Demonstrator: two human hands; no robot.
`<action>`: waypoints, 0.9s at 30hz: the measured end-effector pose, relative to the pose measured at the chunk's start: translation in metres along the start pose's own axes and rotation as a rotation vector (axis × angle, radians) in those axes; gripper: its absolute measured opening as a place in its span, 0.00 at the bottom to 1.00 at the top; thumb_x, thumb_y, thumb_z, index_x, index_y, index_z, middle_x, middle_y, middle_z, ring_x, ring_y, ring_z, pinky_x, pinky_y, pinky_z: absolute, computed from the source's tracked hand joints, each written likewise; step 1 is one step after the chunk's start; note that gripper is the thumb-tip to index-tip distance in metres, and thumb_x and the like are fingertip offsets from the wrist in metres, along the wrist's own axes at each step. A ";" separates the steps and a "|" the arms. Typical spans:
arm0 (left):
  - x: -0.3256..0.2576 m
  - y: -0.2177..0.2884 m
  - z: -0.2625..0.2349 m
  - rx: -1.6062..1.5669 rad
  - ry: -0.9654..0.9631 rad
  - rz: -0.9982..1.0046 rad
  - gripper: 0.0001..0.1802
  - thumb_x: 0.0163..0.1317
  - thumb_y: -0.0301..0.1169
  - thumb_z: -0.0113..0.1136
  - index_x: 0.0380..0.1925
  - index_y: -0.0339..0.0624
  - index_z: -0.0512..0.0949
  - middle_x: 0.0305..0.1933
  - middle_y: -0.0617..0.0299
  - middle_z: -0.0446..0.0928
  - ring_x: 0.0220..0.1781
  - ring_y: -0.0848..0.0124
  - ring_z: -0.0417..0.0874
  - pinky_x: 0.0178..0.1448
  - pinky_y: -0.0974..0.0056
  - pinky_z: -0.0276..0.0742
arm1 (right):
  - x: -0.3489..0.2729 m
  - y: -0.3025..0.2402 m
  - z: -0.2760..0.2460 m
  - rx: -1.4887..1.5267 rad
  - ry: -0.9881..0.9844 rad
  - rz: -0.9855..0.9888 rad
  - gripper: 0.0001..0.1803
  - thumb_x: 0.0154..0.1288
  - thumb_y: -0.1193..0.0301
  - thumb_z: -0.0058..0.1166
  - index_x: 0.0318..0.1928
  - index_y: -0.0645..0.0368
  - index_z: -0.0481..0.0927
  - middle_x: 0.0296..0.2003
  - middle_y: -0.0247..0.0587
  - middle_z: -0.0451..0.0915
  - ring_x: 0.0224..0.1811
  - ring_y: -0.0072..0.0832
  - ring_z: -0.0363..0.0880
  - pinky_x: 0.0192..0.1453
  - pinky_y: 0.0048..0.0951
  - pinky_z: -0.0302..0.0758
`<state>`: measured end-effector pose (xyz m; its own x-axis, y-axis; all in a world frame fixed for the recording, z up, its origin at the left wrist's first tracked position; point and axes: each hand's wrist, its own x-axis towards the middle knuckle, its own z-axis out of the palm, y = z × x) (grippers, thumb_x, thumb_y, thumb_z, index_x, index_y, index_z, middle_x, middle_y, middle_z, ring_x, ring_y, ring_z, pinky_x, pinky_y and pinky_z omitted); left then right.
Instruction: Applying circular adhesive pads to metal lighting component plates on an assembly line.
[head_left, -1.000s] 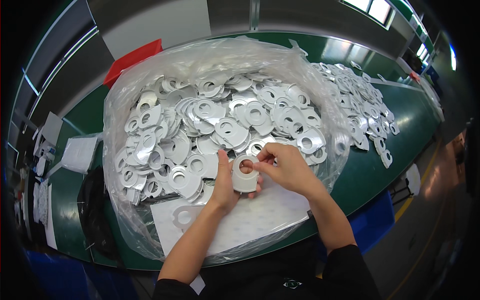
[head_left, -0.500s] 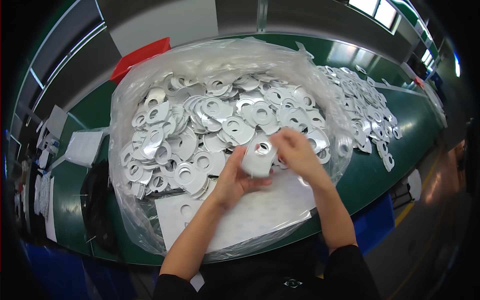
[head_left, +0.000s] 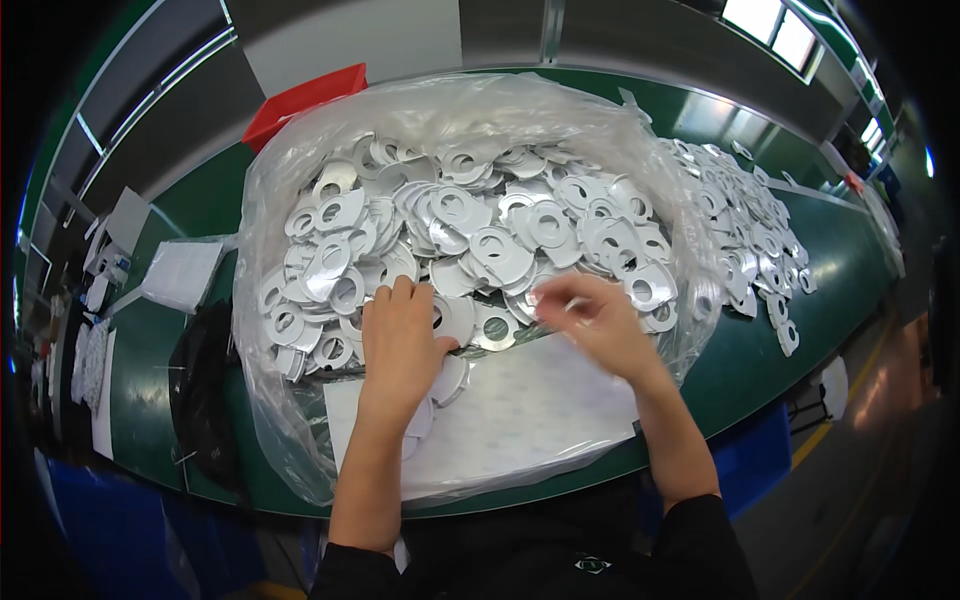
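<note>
My left hand (head_left: 398, 335) reaches palm down onto a heap of flat white rings with a flared side (head_left: 502, 256). Its fingertips rest among the pieces, and its thumb stands apart beside a white ring piece (head_left: 455, 318). What lies under the palm is hidden. Over the heap's near right edge, my right hand (head_left: 598, 322) is curled with thumb and fingers brought together. Motion blurs its fingertips, and anything pinched there is too small to make out. One shinier ring piece (head_left: 495, 327) lies between my hands.
A clear plastic bag (head_left: 268, 215) surrounds the heap, with a white sheet (head_left: 540, 410) at its near side. More ring pieces (head_left: 765, 240) are spread on the green table (head_left: 835, 290) at right. A red bin (head_left: 305, 103) stands behind; a black bag (head_left: 205, 395) lies left.
The ring piece held between both hands has left them. My left hand has moved left and forward onto the heap; my right hand has drawn slightly away from it. The view has shifted slightly.
</note>
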<state>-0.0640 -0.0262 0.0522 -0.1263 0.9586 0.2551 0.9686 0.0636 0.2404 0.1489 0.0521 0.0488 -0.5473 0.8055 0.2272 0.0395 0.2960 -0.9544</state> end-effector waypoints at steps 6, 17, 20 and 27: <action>0.006 0.003 0.007 -0.080 0.006 -0.036 0.17 0.41 0.28 0.72 0.29 0.37 0.73 0.30 0.55 0.75 0.35 0.56 0.76 0.40 0.56 0.70 | -0.028 0.014 0.047 -0.699 -0.315 -0.169 0.19 0.50 0.66 0.65 0.41 0.62 0.77 0.37 0.43 0.74 0.43 0.41 0.74 0.46 0.37 0.73; 0.023 0.024 0.032 -1.744 0.023 -0.285 0.11 0.60 0.32 0.60 0.25 0.37 0.74 0.46 0.55 0.81 0.40 0.73 0.76 0.45 0.69 0.71 | -0.022 0.011 0.046 -0.653 -0.342 0.018 0.18 0.46 0.70 0.67 0.36 0.61 0.74 0.38 0.44 0.73 0.46 0.42 0.72 0.49 0.37 0.71; 0.019 0.029 0.035 -2.072 -0.089 -0.286 0.21 0.67 0.47 0.49 0.32 0.39 0.75 0.56 0.48 0.75 0.53 0.65 0.75 0.51 0.63 0.72 | -0.024 0.010 0.046 -0.646 -0.336 0.001 0.17 0.46 0.71 0.67 0.36 0.60 0.74 0.39 0.43 0.73 0.46 0.41 0.72 0.49 0.38 0.71; 0.017 0.019 0.078 -2.447 -0.203 -0.459 0.28 0.71 0.56 0.29 0.37 0.49 0.74 0.57 0.45 0.72 0.52 0.55 0.77 0.40 0.60 0.75 | -0.040 0.010 0.059 -0.795 -0.284 -0.174 0.11 0.51 0.73 0.60 0.36 0.58 0.76 0.34 0.38 0.74 0.42 0.37 0.72 0.40 0.34 0.75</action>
<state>-0.0316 0.0132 -0.0115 -0.0052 0.9945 -0.1046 -0.9155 0.0373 0.4006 0.1218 -0.0079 0.0188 -0.7840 0.5877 0.1997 0.4509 0.7603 -0.4675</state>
